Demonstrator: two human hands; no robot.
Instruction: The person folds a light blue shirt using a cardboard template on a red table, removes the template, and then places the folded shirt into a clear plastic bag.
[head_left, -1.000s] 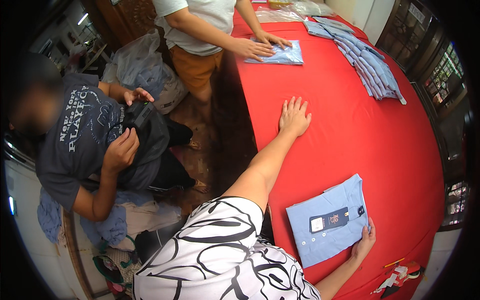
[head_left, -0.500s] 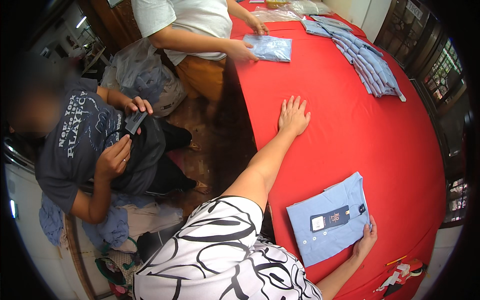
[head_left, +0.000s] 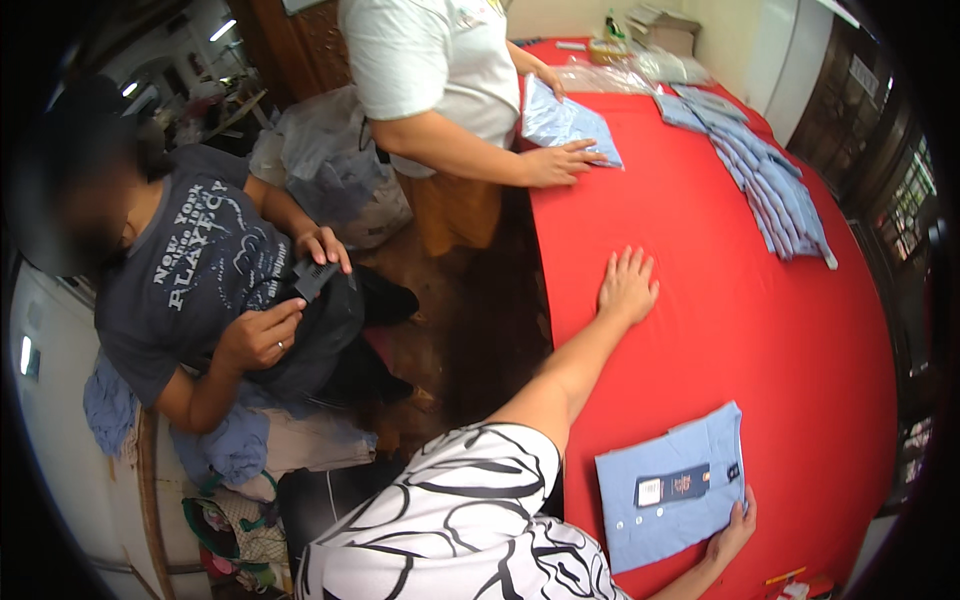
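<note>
A folded light blue button shirt point(head_left: 650, 535) with a dark hang tag point(head_left: 672, 485) lies near me on the red cloth. My right hand point(head_left: 733, 530) rests against its right edge, fingers loosely bent and slightly apart. Farther up the table, my left hand point(head_left: 628, 288) lies flat on the red cloth with its fingers spread and nothing in it. Across from it, a person in a white top handles a folded blue shirt in a clear bag point(head_left: 570, 130). To the left, a person in a dark T-shirt point(head_left: 215, 260) holds a small dark object point(head_left: 316, 278) in both hands.
A row of overlapping folded blue shirts point(head_left: 765, 190) lies along the table's far right. Clear plastic bags point(head_left: 600, 77) lie at the back. A filled plastic sack point(head_left: 340, 165) stands on the floor. A pencil point(head_left: 785, 576) lies at the near right, and blue garments point(head_left: 225, 445) are heaped at left.
The whole view has shifted, with things appearing lower and further right. The person in white has tilted the bagged shirt and laid a hand over it. My hands keep their places.
</note>
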